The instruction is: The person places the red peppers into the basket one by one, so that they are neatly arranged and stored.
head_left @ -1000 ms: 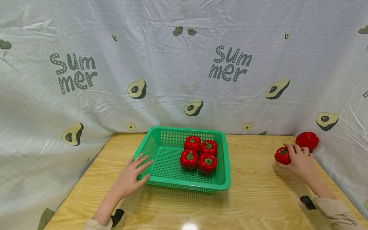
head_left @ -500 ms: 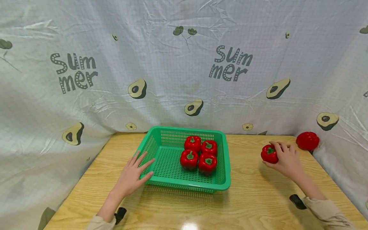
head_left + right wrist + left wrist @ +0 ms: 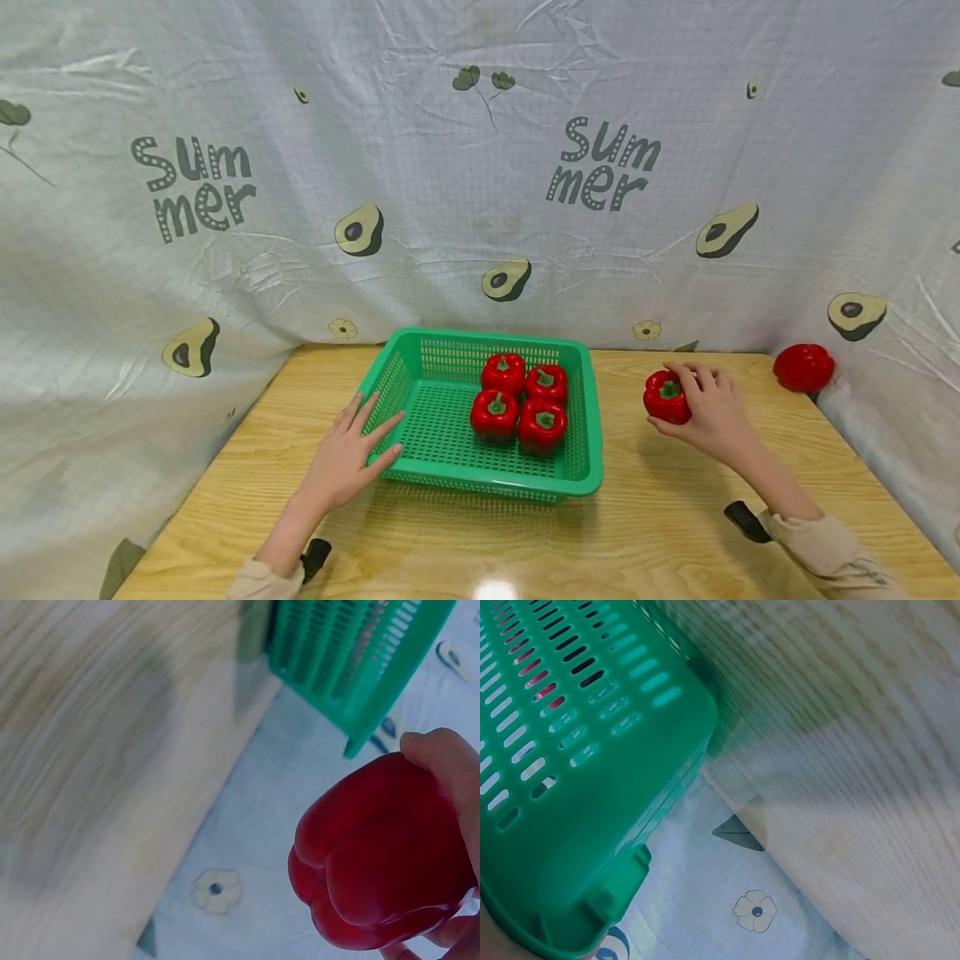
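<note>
In the head view my right hand (image 3: 711, 414) grips a red bell pepper (image 3: 665, 397) above the table, to the right of the green basket (image 3: 480, 482). The right wrist view shows this bell pepper (image 3: 382, 855) between thumb and fingers, its lobed underside facing the camera. My left hand (image 3: 341, 458) rests at the basket's left front rim, fingers spread and fairly straight. Several red bell peppers (image 3: 495, 416) with green stems stand grouped in the right half of the basket. The left wrist view has the slotted basket wall (image 3: 600, 772), while the left hand is mostly out of sight there.
Another red bell pepper (image 3: 803, 368) lies at the table's far right corner, beside the cloth. A pale printed curtain (image 3: 450, 167) hangs behind and along both sides of the wooden table (image 3: 637, 533).
My right hand has carried the bell pepper leftward from the right side of the table toward the basket. The left hand has shifted only slightly at the rim.
</note>
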Tool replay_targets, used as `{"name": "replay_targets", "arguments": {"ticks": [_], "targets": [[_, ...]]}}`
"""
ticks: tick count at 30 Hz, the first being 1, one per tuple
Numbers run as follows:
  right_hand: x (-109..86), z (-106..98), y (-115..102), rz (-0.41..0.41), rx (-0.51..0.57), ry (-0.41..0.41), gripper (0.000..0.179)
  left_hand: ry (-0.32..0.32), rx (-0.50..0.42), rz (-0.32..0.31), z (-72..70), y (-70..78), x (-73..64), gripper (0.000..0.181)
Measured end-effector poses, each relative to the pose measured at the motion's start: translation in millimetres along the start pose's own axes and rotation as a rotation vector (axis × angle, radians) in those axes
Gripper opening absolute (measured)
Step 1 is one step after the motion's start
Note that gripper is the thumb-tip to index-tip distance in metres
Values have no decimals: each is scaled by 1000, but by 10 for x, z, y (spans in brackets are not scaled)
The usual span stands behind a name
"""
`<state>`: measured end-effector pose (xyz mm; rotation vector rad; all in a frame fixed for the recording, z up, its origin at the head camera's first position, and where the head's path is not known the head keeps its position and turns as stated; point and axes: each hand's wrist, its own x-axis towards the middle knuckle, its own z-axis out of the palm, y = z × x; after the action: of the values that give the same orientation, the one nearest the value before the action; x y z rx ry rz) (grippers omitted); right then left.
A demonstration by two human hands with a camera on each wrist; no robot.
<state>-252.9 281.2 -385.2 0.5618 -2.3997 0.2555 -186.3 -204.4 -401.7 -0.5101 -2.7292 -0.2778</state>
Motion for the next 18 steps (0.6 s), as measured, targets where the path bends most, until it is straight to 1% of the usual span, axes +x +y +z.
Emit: {"name": "replay_targets", "arguments": {"ticks": [6,11,18], "targets": [[76,-45,-118,-58,29,26,75,-1,2,10,1,18,15,50],[135,-76,-207,-99,51,35,73,-6,-6,4,11,19,16,50],[248,-92,-377,-133,87,45,70,-12,-9,-5,9,9,11,50]]}}
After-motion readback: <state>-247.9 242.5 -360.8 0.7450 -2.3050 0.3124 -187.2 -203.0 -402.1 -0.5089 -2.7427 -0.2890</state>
